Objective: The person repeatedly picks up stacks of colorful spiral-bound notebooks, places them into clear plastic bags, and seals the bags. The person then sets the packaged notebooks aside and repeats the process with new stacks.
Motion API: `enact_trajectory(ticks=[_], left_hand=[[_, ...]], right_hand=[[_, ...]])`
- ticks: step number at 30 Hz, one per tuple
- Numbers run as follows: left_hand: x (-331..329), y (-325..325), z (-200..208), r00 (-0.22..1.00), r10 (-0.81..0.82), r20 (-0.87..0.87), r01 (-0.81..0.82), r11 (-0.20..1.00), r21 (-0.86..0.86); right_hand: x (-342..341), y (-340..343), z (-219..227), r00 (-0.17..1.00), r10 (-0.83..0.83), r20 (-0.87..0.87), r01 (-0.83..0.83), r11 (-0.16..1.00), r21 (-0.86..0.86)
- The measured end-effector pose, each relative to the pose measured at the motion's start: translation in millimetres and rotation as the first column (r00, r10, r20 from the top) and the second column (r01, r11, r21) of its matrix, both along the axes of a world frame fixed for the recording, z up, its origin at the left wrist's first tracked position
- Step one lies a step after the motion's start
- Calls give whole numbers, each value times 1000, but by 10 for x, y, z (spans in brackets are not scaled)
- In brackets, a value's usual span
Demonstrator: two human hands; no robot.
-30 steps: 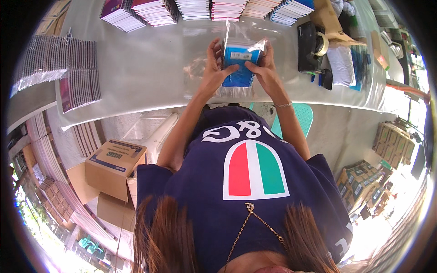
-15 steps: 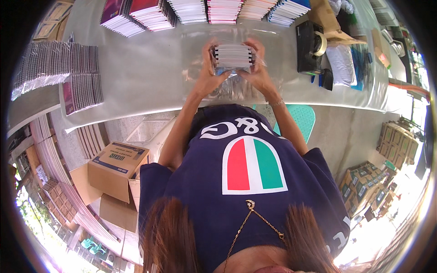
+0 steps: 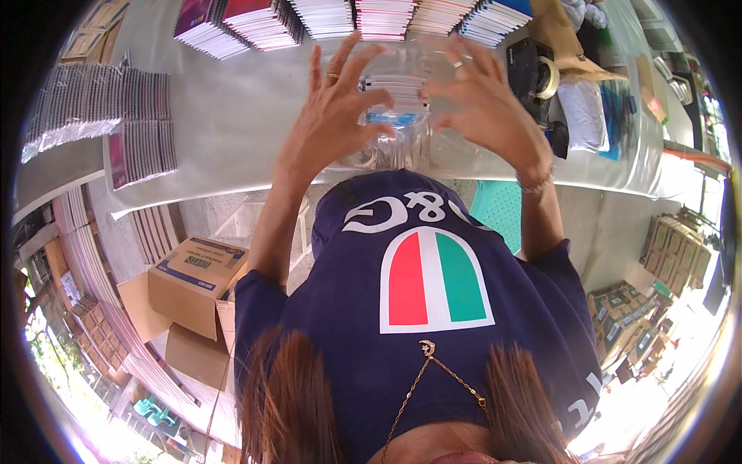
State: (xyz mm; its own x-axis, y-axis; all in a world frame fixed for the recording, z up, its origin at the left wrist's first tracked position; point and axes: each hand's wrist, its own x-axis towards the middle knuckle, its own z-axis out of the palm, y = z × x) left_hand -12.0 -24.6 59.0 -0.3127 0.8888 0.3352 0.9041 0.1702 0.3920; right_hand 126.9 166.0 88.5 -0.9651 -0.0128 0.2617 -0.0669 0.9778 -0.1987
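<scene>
A small stack of notebooks (image 3: 395, 87) with white page edges stands on the table in front of me, loosely wrapped in clear plastic film (image 3: 396, 148). Something light blue shows through the film at its near side. My left hand (image 3: 337, 104) is raised at the stack's left, fingers spread and curved, with nothing in it. On the other side my right hand (image 3: 488, 108) is lifted too, its fingers apart and blurred by motion. Neither hand appears to grip the stack.
Several stacks of spiral notebooks (image 3: 384, 17) line the table's far side. More notebooks (image 3: 143, 116) are piled at the left. To the right are a black tape dispenser (image 3: 522, 62), a white bag (image 3: 581, 116) and blue plastic (image 3: 610, 124). An open carton (image 3: 197, 271) sits lower left.
Both hands have let go of the wrapped stack and risen from it, moving apart with their fingers spreading. The stack stays in about the same place.
</scene>
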Motion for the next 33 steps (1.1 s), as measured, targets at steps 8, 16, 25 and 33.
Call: enact_trajectory(ticks=[8, 16, 25, 33], left_hand=[[98, -4, 106, 989, 64, 134, -74, 995, 73], [94, -279, -38, 969, 74, 238, -125, 970, 210], [411, -107, -1167, 741, 196, 642, -486, 816, 312], [390, 59, -1088, 890, 220, 400, -378, 845, 377]], right_hand=[[-92, 181, 228, 995, -32, -91, 13, 979, -205], [114, 434, -39, 995, 7, -101, -60, 846, -530], [450, -139, -1323, 949, -313, -43, 157, 585, -796], [164, -359, -1553, 960, -255, -113, 78, 635, -768]])
